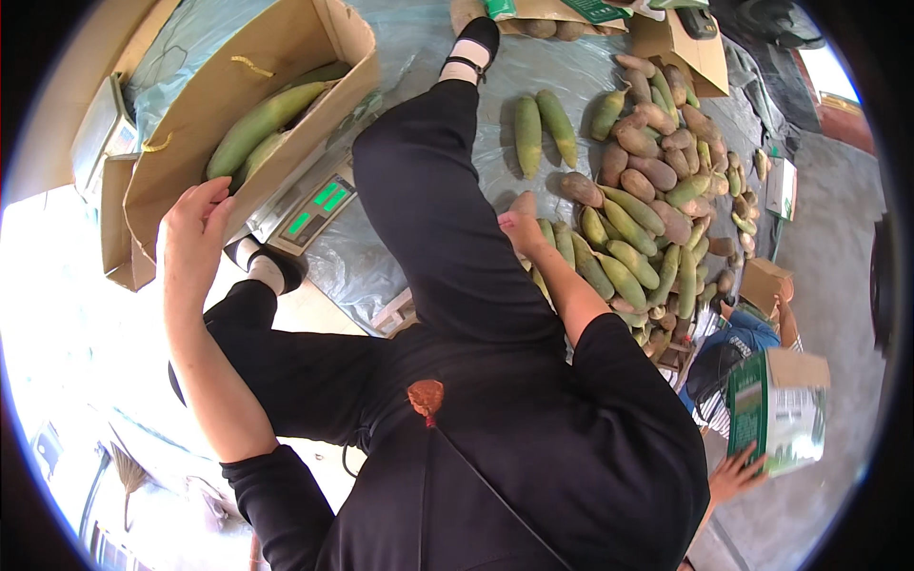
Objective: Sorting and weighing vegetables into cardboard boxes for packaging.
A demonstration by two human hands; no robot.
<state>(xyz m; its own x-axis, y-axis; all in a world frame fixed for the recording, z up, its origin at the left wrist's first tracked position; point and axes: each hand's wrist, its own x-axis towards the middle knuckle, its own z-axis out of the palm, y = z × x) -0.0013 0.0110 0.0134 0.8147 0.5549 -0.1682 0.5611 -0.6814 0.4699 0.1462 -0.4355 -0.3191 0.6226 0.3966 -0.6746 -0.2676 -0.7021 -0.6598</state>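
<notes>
My left hand [193,224] is at the near rim of a long cardboard box [314,105]. Its fingers are loosely bent and hold nothing. Beside the fingertips, large green radishes [255,126] lie inside the box. The box rests on a scale with a lit green display [314,211]. My right hand [521,226] hovers at the left edge of a radish pile, next to my raised knee. Its fingers are apart, with nothing visible in them, though the knee hides part of the hand. Two green radishes [541,133] lie apart from the pile, just beyond that hand.
The heap of green and brownish radishes [652,190] spreads over plastic sheeting [409,48] on the right. At the lower right, another person's hand [738,474] touches a green and white carton [781,409]. An open cardboard box [681,52] stands at the far right; a broom [129,471] is at lower left.
</notes>
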